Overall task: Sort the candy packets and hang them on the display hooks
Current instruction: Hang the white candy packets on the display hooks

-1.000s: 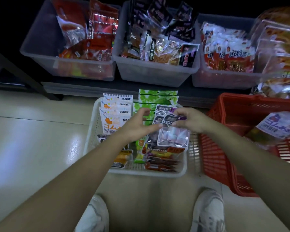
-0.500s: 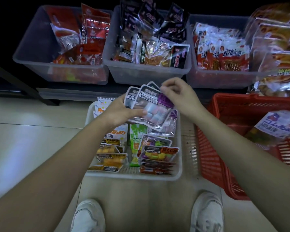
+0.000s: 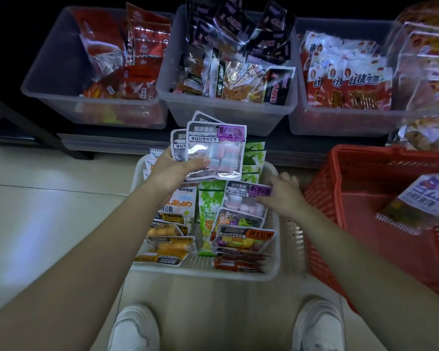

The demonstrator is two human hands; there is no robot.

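A white perforated basket (image 3: 281,271) sits on the floor between my feet, filled with candy packets: orange ones at the left, green ones in the middle, mixed-colour ones at the right. My left hand (image 3: 171,171) holds a small stack of purple-labelled marshmallow packets (image 3: 214,150) raised above the basket's far edge, thumb on the front packet. My right hand (image 3: 285,196) reaches down into the basket and pinches the right edge of another purple-labelled packet (image 3: 246,198) lying on the pile.
Three clear bins of snack bags stand on a low dark shelf: left (image 3: 51,79), middle (image 3: 228,115), right (image 3: 340,122). A red basket (image 3: 352,163) with one packet (image 3: 421,201) sits at my right. My white shoes (image 3: 134,328) stand on the pale floor.
My left hand has kept the stack of purple packets raised. My right hand left the stack and dropped down into the basket onto another purple packet.
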